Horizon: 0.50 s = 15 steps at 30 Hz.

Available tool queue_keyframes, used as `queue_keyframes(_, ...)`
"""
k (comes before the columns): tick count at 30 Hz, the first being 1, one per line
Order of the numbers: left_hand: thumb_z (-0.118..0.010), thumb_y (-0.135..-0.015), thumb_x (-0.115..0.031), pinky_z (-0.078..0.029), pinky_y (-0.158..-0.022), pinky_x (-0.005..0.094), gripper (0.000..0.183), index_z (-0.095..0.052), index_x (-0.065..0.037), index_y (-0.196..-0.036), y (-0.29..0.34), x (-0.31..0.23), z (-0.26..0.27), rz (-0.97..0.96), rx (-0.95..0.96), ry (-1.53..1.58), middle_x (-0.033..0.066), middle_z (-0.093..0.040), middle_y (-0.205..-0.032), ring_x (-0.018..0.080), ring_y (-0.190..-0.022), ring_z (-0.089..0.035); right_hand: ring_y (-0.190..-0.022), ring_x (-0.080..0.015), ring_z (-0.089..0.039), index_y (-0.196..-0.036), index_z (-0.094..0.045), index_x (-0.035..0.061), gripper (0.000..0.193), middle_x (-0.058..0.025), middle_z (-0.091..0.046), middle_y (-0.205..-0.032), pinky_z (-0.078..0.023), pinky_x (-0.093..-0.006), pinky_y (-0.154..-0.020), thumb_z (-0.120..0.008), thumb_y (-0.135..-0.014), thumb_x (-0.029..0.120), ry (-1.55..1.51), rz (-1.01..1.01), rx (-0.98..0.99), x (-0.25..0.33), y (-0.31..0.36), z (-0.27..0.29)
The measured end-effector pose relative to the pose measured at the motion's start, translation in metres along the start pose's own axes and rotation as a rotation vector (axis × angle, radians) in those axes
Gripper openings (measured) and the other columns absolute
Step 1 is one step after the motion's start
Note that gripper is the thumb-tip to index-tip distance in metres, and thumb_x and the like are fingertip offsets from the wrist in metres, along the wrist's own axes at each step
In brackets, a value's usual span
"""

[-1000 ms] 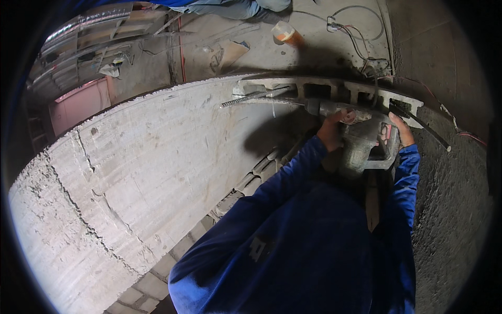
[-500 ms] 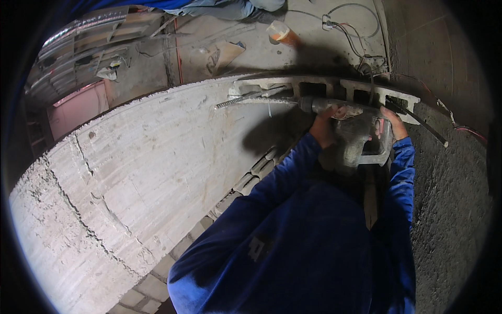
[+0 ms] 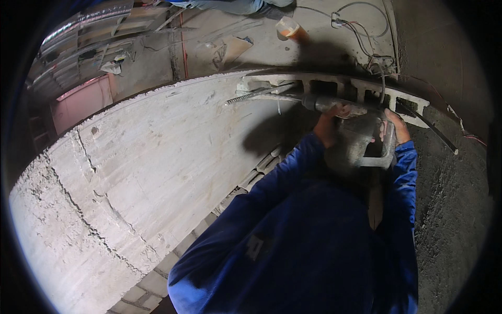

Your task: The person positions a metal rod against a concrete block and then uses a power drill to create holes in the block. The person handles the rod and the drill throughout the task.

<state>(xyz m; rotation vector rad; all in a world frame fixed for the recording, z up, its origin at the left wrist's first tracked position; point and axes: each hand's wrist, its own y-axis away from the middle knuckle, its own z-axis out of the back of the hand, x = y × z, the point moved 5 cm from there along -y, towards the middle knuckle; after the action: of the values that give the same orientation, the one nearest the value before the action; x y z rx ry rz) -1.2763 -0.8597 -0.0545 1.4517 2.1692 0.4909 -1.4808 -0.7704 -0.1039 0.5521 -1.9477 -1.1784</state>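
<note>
A dusty grey rotary hammer drill [image 3: 353,140] lies crosswise in front of me, its dark nose [image 3: 312,102] pointing left at the pale concrete wall [image 3: 146,162]. My left hand [image 3: 328,125] is closed around the front part, just behind the nose. At the back end, my right hand [image 3: 399,127] wraps round the loop handle. A thin straight bit seems to run from the nose toward the wall, but shadow blurs where its tip ends. Directly beyond the drill is a row of hollow concrete blocks [image 3: 346,83].
A ribbed steel bar [image 3: 243,98] sticks out by the blocks on the left, and another rod [image 3: 442,137] juts out on the right. Rough dark wall [image 3: 444,209] flanks my right arm. Farther off are an orange-and-white container [image 3: 292,30], loose cables [image 3: 361,36] and a person's legs [image 3: 225,5].
The view has shifted slightly, so the surroundings appear a little farther right. Both hands keep their hold on the hammer drill, which has barely moved.
</note>
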Motion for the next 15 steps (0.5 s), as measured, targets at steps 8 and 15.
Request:
queue_keyframes(8,-0.057,-0.09,-0.036,-0.043,-0.096,0.0425,0.038,-0.056,-0.008,-0.116,-0.009,0.014,-0.008,-0.11,-0.185,-0.184,0.0073,-0.058,-0.116,0.0237,-0.108,-0.056,-0.057,-0.0206,-0.065,-0.112,-0.055,0.0059,0.053,-0.0114,-0.064,-0.072,-0.051,-0.0299,-0.047,-0.069,-0.08,0.046,0.028,0.024,-0.003,0.008,0.005,0.027)
queue_keyframes(15,-0.059,-0.088,-0.033,-0.042,-0.096,0.0396,0.04,-0.054,-0.008,-0.119,-0.014,0.023,0.0,0.034,-0.189,0.047,0.0074,-0.058,-0.116,0.022,-0.11,-0.054,-0.053,-0.0199,-0.062,-0.11,-0.054,0.0067,0.053,-0.0099,-0.062,-0.068,-0.05,-0.0301,-0.046,-0.071,-0.079,0.046,-0.007,0.012,0.023,0.004,0.003,0.03)
